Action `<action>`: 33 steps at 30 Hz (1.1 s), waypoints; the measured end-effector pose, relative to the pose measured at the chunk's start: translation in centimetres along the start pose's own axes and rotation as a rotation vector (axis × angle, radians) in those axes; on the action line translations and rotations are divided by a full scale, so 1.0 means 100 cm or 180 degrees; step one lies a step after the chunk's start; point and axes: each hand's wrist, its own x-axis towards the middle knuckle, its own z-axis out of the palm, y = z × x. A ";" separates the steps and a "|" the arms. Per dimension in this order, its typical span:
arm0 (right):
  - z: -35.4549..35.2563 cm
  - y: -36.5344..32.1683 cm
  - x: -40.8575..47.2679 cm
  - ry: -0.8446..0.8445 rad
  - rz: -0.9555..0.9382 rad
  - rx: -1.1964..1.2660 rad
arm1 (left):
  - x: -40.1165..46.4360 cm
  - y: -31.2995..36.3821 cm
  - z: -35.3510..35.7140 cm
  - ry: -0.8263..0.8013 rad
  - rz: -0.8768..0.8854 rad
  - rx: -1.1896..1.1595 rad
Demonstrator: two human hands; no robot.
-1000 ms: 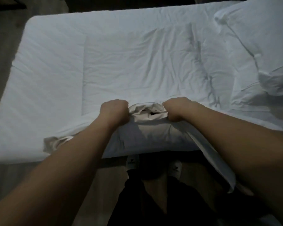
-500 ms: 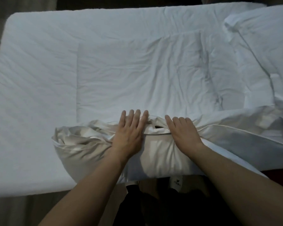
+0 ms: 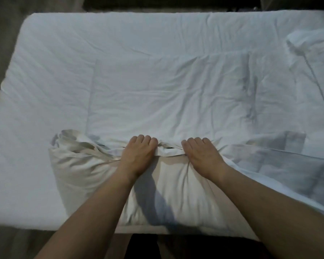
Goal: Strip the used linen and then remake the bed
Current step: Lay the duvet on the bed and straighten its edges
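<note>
The pillow is lying at the bed's near edge, both hands, left hand and right hand, curling knuckles-up, gripping its bunched pillowcase.

A bedroom, dimly lit — most of the frame is taken up by a bed covered in wrinkled white sheeting. A cream pillow lies at the lower centre, and more white bedding is bunched at the upper right. Brownish flooring shows along the left edge — a dark piece of furniture runs across the top.
</note>
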 end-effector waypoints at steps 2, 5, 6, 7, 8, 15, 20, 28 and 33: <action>-0.012 0.019 0.033 0.0055 -0.0022 -0.0008 | 0.026 -0.021 -0.010 0.0109 -0.0127 -0.0014; -0.037 0.047 0.091 0.0298 0.0085 -0.0059 | 0.073 -0.062 -0.028 0.0281 -0.0286 -0.0043; -0.046 0.058 0.112 0.0408 0.0115 -0.0116 | 0.091 -0.078 -0.035 0.0314 -0.0319 -0.0049; -0.054 0.070 0.134 0.0501 0.0148 -0.0172 | 0.110 -0.094 -0.042 0.0349 -0.0359 -0.0033; -0.062 0.081 0.156 0.0568 0.0197 -0.0216 | 0.129 -0.109 -0.048 0.0369 -0.0396 0.0001; -0.004 0.170 0.282 0.0412 0.0794 -0.0281 | 0.287 -0.174 -0.002 0.0636 -0.0389 0.0233; 0.133 0.211 0.334 0.0942 0.0857 -0.0138 | 0.361 -0.189 0.139 0.0883 -0.0726 -0.0184; 0.212 0.206 0.354 0.1443 0.1085 0.0343 | 0.385 -0.187 0.194 0.1263 -0.0494 -0.0658; 0.204 0.211 0.364 0.1175 0.1445 0.0600 | 0.394 -0.191 0.198 0.1326 -0.0504 -0.0717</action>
